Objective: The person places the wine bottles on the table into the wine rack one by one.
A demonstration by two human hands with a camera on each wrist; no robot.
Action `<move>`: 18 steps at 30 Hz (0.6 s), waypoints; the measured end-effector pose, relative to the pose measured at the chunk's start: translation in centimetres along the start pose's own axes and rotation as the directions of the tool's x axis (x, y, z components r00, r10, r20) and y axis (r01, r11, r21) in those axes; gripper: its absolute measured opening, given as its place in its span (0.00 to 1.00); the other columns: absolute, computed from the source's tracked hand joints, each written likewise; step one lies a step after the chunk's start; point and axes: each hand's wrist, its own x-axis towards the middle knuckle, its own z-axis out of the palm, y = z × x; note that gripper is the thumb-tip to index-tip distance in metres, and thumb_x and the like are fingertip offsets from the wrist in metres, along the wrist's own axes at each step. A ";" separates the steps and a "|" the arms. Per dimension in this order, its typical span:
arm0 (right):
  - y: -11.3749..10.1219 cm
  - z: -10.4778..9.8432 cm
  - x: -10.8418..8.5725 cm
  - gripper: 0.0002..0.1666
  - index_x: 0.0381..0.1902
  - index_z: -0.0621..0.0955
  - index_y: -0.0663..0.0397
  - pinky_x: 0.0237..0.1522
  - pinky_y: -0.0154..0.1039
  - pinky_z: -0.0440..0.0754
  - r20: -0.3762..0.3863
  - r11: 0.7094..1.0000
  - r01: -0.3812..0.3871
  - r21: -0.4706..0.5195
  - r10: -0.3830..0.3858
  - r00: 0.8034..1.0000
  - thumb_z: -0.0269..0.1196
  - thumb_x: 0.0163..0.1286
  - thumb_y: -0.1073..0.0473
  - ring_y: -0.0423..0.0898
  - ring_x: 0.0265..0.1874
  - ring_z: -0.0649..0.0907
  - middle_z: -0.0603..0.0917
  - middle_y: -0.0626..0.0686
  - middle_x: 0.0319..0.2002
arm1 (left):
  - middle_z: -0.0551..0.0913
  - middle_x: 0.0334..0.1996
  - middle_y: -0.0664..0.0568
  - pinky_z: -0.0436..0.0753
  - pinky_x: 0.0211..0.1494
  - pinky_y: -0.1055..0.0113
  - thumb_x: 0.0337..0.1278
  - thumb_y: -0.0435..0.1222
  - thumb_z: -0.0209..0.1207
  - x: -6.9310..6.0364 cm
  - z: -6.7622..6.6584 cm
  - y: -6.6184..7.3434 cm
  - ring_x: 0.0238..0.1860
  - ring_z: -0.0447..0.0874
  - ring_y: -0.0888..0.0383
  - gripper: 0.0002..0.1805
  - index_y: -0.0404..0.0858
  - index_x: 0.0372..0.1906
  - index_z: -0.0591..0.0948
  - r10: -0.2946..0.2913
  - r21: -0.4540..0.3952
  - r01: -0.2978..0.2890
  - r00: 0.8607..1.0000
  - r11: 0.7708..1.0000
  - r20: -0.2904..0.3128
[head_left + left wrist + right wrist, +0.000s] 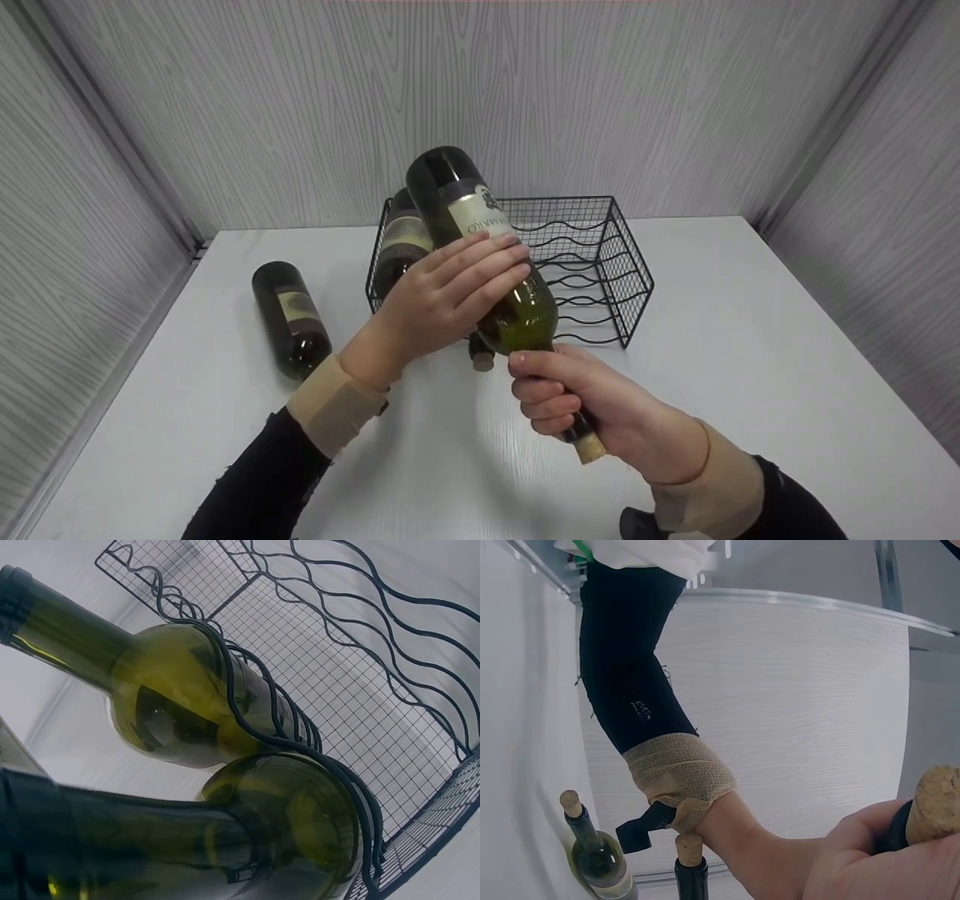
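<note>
Far left, you've got a loose bottle (292,319) lying on the table (750,360), neck end toward you; its tan label is too blurred to read. Next, a racked bottle (403,240) sits at the left end of the wire rack (641,289), yellowish label, no legible text. Left wrist view shows two bottles in the wavy wires. In the right wrist view, pale marks on a black sleeve (630,667) are too small to read. Your left hand (450,289) comes in from lower left, fingers close together and nearly straight, laid across the body of the held bottle (517,300) just below the printing; thumb hidden. That bottle's pale label has a dark emblem and upside-down lettering, "AMARO" at least, the rest can't be made out. It's up in both your hands, in front of the rack in the head view, long axis diagonal: base up-left toward the back wall, neck down-right toward you. Your right hand (592,409) comes in from lower right, fingers fully wrapped round the neck, no slack visible, cork (590,448) poking out below the fist.
</note>
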 end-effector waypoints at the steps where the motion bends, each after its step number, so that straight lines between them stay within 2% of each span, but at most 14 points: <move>1: 0.0 0.0 0.0 0.04 0.44 0.69 0.53 0.18 0.18 0.67 -0.001 1.000 0.001 -0.001 -0.001 1.000 0.50 0.81 0.59 0.28 0.13 0.68 0.67 0.38 0.17 | 0.87 0.62 0.47 0.78 0.78 0.59 0.63 0.23 0.66 0.0 0.0 -0.1 0.65 0.86 0.51 0.24 0.37 0.63 0.80 0.001 0.000 -0.001 1.000 1.000 0.001; 10: 0.0 -0.3 0.2 0.03 0.45 0.69 0.53 0.18 0.18 0.64 -0.010 0.999 0.013 -0.032 -0.014 1.000 0.51 0.81 0.59 0.28 0.13 0.65 0.66 0.37 0.17 | 0.87 0.63 0.48 0.78 0.78 0.60 0.64 0.24 0.66 -0.1 0.0 -0.2 0.66 0.86 0.52 0.25 0.37 0.64 0.80 0.004 -0.001 -0.004 1.000 1.000 0.011; 18: -0.2 -0.5 0.1 0.05 0.49 0.68 0.54 0.18 0.18 0.67 -0.003 1.000 0.017 -0.018 -0.017 1.000 0.52 0.81 0.60 0.27 0.13 0.69 0.67 0.37 0.18 | 0.85 0.66 0.47 0.76 0.80 0.59 0.63 0.26 0.68 0.0 0.1 -0.4 0.68 0.84 0.51 0.27 0.37 0.67 0.78 -0.001 -0.008 0.002 0.999 1.000 0.048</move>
